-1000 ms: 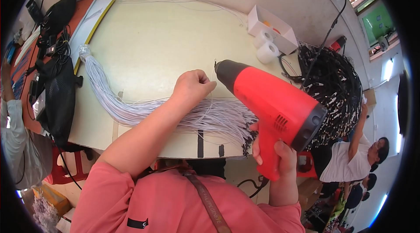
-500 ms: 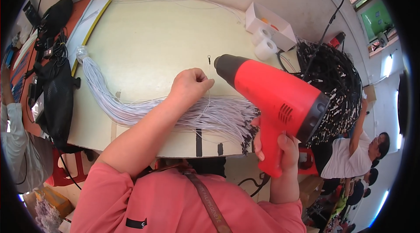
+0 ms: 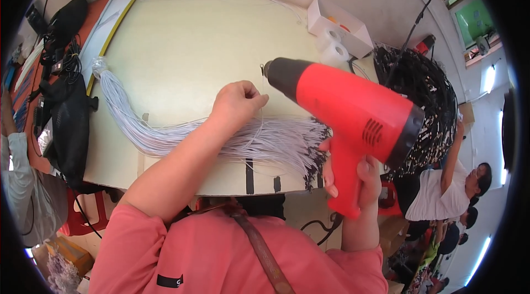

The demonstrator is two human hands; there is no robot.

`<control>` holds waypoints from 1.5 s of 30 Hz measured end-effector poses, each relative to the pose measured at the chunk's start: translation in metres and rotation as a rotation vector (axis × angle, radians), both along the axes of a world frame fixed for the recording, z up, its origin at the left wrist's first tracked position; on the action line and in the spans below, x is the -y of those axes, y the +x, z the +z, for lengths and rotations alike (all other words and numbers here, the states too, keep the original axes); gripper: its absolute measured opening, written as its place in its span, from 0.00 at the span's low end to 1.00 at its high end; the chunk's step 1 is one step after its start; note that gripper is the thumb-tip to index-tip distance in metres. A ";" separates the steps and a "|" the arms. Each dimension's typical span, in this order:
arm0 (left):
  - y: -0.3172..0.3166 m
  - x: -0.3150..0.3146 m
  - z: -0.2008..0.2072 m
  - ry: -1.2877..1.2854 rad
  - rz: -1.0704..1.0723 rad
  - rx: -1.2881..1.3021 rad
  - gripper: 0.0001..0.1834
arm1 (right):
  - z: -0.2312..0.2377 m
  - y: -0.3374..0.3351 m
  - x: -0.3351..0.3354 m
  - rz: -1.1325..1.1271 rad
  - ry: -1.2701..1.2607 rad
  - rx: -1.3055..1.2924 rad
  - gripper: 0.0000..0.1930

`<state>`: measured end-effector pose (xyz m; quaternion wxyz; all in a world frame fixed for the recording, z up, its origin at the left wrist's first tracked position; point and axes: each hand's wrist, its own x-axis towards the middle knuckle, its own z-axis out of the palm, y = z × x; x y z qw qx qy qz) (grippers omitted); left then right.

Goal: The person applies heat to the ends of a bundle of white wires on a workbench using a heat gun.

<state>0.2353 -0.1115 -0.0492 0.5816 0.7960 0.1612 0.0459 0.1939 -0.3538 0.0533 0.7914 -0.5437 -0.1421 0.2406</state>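
Note:
My right hand (image 3: 361, 181) is wrapped round the handle of a red heat gun (image 3: 348, 101), whose black nozzle points left. Between thumb and finger, my left hand (image 3: 239, 105) pinches a thin white wire (image 3: 262, 85). At the wire's upper end is a small ring terminal with a black sleeve (image 3: 262, 70), right at the nozzle's mouth. Under my left forearm a long bundle of white wires (image 3: 165, 138) lies across the table. Its left end is wrapped in clear plastic (image 3: 100, 67), and its right end fans out into many black tips (image 3: 317, 153).
A white box (image 3: 339, 26) and rolls of clear tape (image 3: 333, 51) stand at the back right. Beyond them lies a heap of black cables (image 3: 417, 112). Black bags (image 3: 65, 128) and a yellow-edged board (image 3: 113, 35) are at the left. A co-worker (image 3: 444, 189) sits at the right.
The nozzle has come up and tilted slightly, closer to the wire's terminal. My left hand keeps its pinch and has shifted a little left and up.

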 end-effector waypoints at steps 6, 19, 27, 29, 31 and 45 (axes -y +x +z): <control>-0.001 -0.004 0.006 0.066 -0.033 0.042 0.12 | 0.007 0.004 0.008 -0.039 -0.054 0.074 0.37; -0.014 0.017 0.015 0.261 -0.148 0.203 0.11 | 0.025 -0.016 0.050 -0.066 -0.144 0.069 0.37; -0.021 0.020 0.016 0.166 -0.413 0.287 0.07 | 0.025 -0.029 0.061 -0.206 -0.067 0.207 0.36; -0.020 0.020 0.015 0.194 -0.484 0.330 0.07 | 0.024 -0.033 0.063 -0.234 -0.065 0.226 0.35; -0.018 0.022 0.009 0.268 -0.419 0.470 0.08 | 0.022 -0.037 0.066 -0.237 -0.114 0.258 0.36; -0.019 0.055 0.035 0.642 -0.499 0.103 0.22 | 0.016 -0.050 0.105 -0.245 0.030 0.274 0.37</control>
